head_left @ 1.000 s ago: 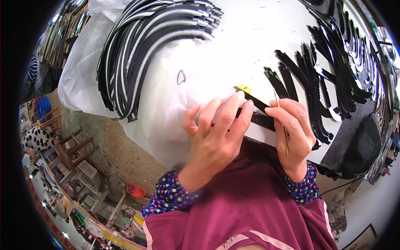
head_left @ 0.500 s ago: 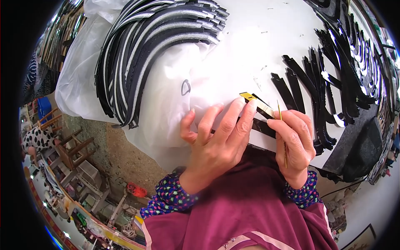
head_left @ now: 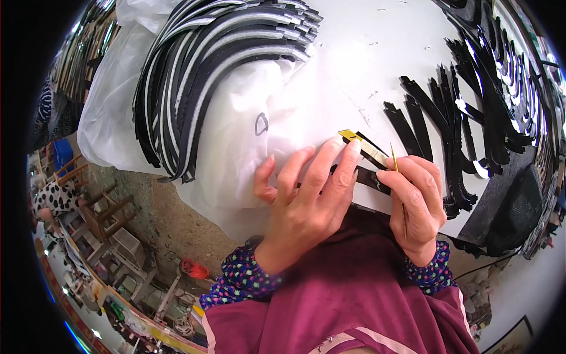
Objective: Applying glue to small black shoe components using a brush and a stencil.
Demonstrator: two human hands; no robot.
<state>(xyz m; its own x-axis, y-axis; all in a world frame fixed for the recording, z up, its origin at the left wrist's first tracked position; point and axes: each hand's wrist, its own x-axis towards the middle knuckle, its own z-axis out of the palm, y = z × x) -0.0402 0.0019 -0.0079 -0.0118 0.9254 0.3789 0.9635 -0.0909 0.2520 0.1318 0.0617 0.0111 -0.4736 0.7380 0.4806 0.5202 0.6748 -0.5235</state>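
Observation:
My left hand (head_left: 309, 203) lies back up at the table's near edge with its fingers stretched and spread. Its index and middle fingertips press on a short strip (head_left: 372, 154), beige with a yellow end and dark edges. Below that runs a dark, curved band (head_left: 370, 179), partly hidden under my fingers. My right hand (head_left: 418, 203) is closed around a thin, gold-coloured pointed stick (head_left: 394, 154), held between thumb and fingers with its tip upward. The right thumb touches the near end of the strip and band.
Curved black-and-grey strips (head_left: 188, 88) are stacked on white plastic sheeting (head_left: 236, 135) at the left. Several black strips (head_left: 451, 124) lie to the right on the white table (head_left: 354, 65). A dark mesh bag (head_left: 513, 218) hangs by the right edge. Wooden stools (head_left: 109, 212) stand on the floor.
Hardly anything differs. The left fingertips have shifted slightly on the strip, and more of the dark band shows beside the left index finger. The stick has tilted a little to the left.

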